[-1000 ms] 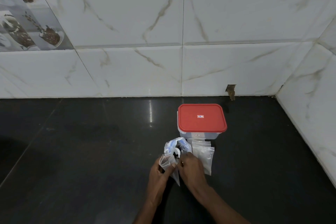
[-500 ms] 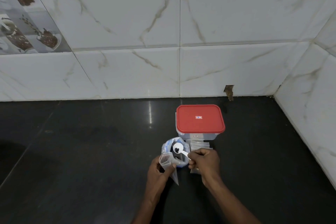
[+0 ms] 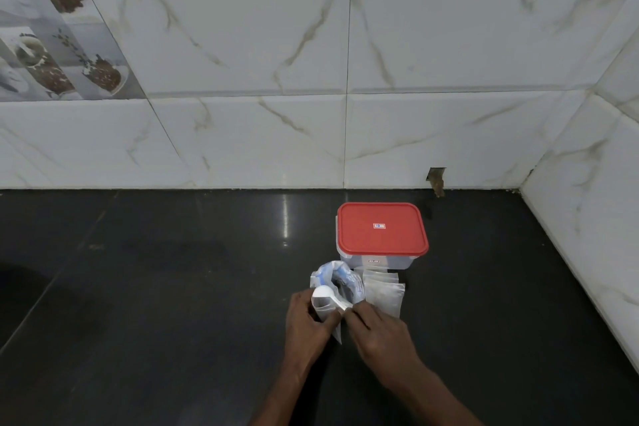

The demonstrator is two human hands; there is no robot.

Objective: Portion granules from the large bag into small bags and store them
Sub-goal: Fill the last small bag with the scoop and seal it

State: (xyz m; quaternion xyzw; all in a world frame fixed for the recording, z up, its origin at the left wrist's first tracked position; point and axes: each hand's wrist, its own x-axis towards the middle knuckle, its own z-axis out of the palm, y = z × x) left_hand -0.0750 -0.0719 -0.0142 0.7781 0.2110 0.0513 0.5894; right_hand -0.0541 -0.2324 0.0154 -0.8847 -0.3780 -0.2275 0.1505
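A large blue-and-white bag [image 3: 340, 278] stands open on the dark counter. Just in front of it, my left hand [image 3: 307, 320] holds a small clear bag [image 3: 326, 313] by its mouth. My right hand [image 3: 375, 330] pinches the handle of a white plastic spoon [image 3: 325, 294], whose bowl is turned over the small bag's opening. A stack of small clear bags [image 3: 383, 294] lies to the right of the large bag. Whether granules are in the spoon is hidden.
A clear box with a red lid [image 3: 382, 230] stands shut behind the bags, near the tiled back wall. The side wall [image 3: 587, 252] runs along the right edge of the black counter [image 3: 155, 287].
My right hand lifted the spoon out of the large bag, then swung it left and down over the small bag held by my left hand.
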